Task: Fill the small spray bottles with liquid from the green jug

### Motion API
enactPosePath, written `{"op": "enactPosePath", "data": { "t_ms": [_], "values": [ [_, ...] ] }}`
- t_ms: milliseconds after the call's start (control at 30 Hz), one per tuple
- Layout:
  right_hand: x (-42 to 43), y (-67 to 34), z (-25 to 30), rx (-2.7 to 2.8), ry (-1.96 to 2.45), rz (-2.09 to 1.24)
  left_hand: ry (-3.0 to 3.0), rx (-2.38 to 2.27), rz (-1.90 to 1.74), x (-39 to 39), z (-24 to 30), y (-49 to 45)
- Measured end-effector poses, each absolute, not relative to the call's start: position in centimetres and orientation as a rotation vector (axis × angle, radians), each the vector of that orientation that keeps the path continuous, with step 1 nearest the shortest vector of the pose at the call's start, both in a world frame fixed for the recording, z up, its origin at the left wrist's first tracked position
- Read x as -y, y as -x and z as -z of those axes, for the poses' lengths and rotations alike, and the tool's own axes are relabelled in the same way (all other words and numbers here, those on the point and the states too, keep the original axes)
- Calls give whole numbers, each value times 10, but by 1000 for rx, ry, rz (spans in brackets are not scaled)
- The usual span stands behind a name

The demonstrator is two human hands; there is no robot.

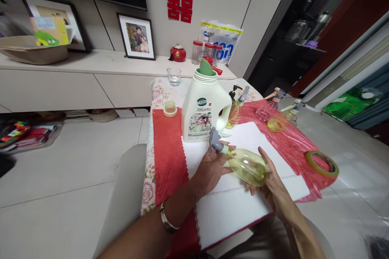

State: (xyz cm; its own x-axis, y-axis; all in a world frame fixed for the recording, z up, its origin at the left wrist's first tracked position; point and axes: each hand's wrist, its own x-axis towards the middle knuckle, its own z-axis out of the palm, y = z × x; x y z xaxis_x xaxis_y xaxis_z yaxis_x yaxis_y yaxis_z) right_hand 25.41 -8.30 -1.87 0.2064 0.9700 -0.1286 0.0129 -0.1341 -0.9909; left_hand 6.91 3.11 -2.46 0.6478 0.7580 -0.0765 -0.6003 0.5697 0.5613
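Note:
Between my two hands lies a clear yellowish spray bottle (247,166), tilted almost on its side with its grey trigger head to the left. My left hand (212,166) has its fingers around the neck end, just under the trigger. At the bottle's base, my right hand (270,174) grips with thumb above and fingers below. Just beyond stands a large white detergent jug (200,109), uncapped, with a green spout in its mouth. Its pale cap (170,109) sits to the left on red cloth. A white mat (234,210) is under my hands.
Several spray bottles stand behind and right of the jug, among them a pink one (267,109) and a yellow one (281,119). A tape roll (322,163) lies on red plastic at right. A glass mug (174,77) stands near the far edge, before a cabinet (100,64).

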Motion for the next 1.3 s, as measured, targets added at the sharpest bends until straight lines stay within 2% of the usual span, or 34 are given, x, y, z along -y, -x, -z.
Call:
{"op": "enactPosePath", "data": {
  "t_ms": [267,500,700,900,1100,1300],
  "values": [
    [85,-264,20,1024,1390,-1247,-515,-288,-820,-32,27,-70],
    [81,-258,23,874,1497,-1076,-528,-316,-825,-32,26,-70],
    [88,-258,14,991,1490,-1049,-513,-325,-827,-33,25,-69],
    [88,-270,27,1142,1442,-1156,-505,-306,-822,-31,25,-70],
    [85,-270,33,974,1570,-936,-498,-349,-826,-32,26,-70],
    [91,-269,19,1134,1527,-1097,-487,-341,-829,-32,25,-69]
  ]
}}
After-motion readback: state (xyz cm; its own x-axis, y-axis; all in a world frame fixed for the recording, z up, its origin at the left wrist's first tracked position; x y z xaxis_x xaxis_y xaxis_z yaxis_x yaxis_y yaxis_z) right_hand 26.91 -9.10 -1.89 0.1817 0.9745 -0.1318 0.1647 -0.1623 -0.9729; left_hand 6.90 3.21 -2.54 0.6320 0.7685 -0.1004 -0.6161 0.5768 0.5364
